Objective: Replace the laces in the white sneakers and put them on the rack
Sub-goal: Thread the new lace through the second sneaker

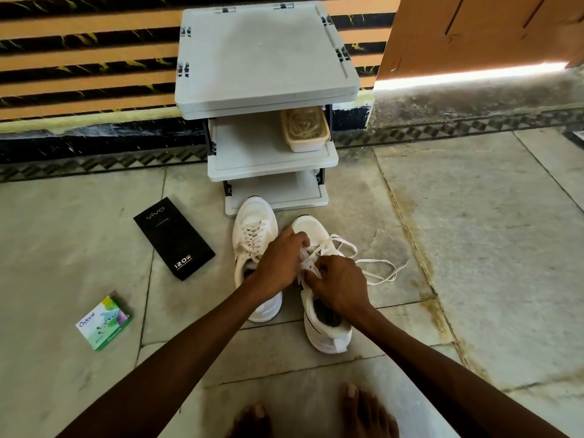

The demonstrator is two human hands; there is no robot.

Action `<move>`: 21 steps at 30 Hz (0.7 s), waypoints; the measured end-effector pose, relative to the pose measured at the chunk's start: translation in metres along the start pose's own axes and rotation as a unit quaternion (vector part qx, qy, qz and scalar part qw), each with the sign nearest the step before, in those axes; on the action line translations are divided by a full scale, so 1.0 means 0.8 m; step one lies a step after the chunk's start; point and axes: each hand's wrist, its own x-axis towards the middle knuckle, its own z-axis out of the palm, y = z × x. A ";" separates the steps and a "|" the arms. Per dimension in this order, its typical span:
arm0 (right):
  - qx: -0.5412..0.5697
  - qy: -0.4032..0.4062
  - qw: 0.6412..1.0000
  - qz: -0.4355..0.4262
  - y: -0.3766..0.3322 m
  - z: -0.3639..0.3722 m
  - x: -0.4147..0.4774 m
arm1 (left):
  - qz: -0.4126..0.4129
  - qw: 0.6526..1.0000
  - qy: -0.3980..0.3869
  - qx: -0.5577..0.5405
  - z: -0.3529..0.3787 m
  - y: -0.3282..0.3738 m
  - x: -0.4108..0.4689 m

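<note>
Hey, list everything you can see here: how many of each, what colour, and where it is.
laced sneaker: one, white, floor in front of the rack
part-laced sneaker: one, white, to the right of the laced one
lace: one, white, in the part-laced sneaker, ends trailing to the right on the floor
rack: one, grey, three shelves, against the striped wall
tub: one, whitish, lidded, middle shelf, right side
black box: one, black, floor left of the sneakers
small box: one, green and white, floor far left
door: one, orange-brown, top right
bare feet: two, bottom edge
left hand: one, pinches the lace
right hand: one, pinches the lace
</note>
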 end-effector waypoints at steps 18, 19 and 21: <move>-0.002 0.004 1.000 -0.004 -0.003 -0.003 -0.001 | -0.012 0.989 -0.081 0.127 -0.025 0.017 0.003; -0.004 0.003 1.000 -0.004 -0.003 -0.004 -0.002 | -0.025 0.988 -0.112 0.107 -0.031 0.018 0.006; -0.003 0.001 1.000 -0.006 -0.003 -0.005 -0.002 | -0.072 0.981 -0.175 -0.031 -0.046 0.013 0.014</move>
